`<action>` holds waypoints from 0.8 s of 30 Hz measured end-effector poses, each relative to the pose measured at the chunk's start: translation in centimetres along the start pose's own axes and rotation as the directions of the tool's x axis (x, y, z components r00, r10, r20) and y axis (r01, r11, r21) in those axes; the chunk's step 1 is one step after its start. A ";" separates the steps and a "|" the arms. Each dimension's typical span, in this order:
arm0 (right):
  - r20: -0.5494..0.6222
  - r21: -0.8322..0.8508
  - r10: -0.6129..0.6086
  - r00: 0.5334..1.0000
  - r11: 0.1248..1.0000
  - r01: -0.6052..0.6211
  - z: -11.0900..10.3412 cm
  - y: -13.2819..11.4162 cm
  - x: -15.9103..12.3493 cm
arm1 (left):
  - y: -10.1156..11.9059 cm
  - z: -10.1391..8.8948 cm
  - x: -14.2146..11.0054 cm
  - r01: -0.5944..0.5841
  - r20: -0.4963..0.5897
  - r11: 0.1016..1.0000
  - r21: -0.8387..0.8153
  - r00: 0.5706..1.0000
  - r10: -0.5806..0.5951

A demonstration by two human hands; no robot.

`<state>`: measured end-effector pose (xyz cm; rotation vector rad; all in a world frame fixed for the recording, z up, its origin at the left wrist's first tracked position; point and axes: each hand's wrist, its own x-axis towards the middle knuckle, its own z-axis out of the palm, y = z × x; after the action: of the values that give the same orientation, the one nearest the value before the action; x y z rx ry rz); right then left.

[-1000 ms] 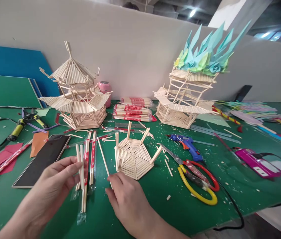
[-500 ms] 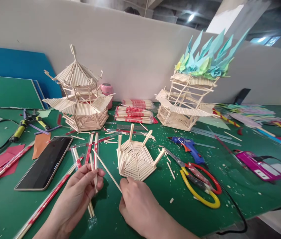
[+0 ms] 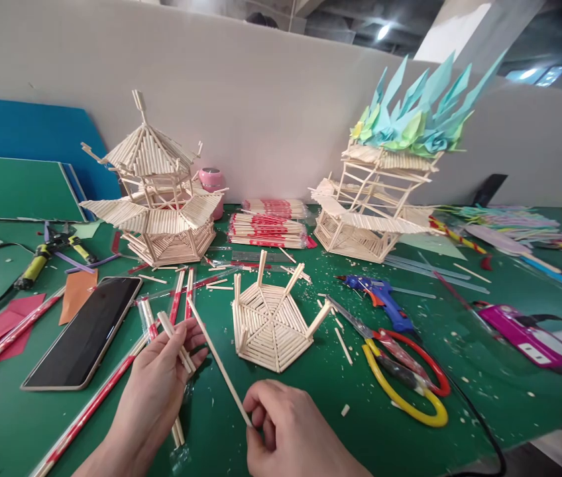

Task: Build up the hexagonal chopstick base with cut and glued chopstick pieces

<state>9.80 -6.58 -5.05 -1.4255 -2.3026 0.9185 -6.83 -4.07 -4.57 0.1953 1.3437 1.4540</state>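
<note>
My left hand [image 3: 164, 374] is closed around a few short wooden sticks [image 3: 175, 341], pinched between thumb and fingers. In my right hand [image 3: 285, 430], thumb and forefinger grip the near end of one long wooden chopstick [image 3: 221, 364], which slants up and left toward my left fingers. Just beyond my hands lies a hexagonal stick base [image 3: 274, 324] with short posts standing at its corners. To its right are scissors [image 3: 405, 377] with red and yellow handles and a blue glue gun [image 3: 380, 298]. Wrapped chopsticks [image 3: 176, 434] lie beneath my left hand.
Two stick pavilions stand behind, a roofed one [image 3: 162, 205] at left and one topped with blue paper [image 3: 375, 205] at right. Between them lie chopstick packs [image 3: 268, 228]. A phone [image 3: 85, 334] rests at left; a pink device [image 3: 524, 334] with a cable lies at right.
My right hand has drawn down toward me and away from the base, taking the chopstick with it. The short sticks in my left hand have tilted to the left.
</note>
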 end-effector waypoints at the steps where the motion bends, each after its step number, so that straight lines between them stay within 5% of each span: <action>1: 0.001 0.033 -0.008 1.000 0.999 0.008 0.1 0.1 -0.2 | 0.1 0.3 -0.1 0.017 0.009 1.000 0.009 1.000 -0.017; 13: 0.064 0.418 0.077 0.995 0.903 -0.097 -1.1 0.8 -1.6 | 0.7 0.4 -2.2 0.142 0.278 0.990 0.017 0.950 -0.141; 19: -0.147 0.605 0.032 0.989 0.793 0.065 -2.2 0.4 -1.5 | 1.4 -0.3 -4.8 0.221 0.481 0.896 0.386 0.780 -0.400; 24: -0.171 0.664 -0.033 0.985 0.734 0.140 -2.6 -0.2 -1.0 | 0.2 0.6 -5.5 0.106 0.574 0.805 0.584 0.648 -0.501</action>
<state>11.53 -6.59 -2.82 -1.0042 -1.6267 1.3784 -4.36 -7.82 -1.37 0.7528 0.9915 0.5633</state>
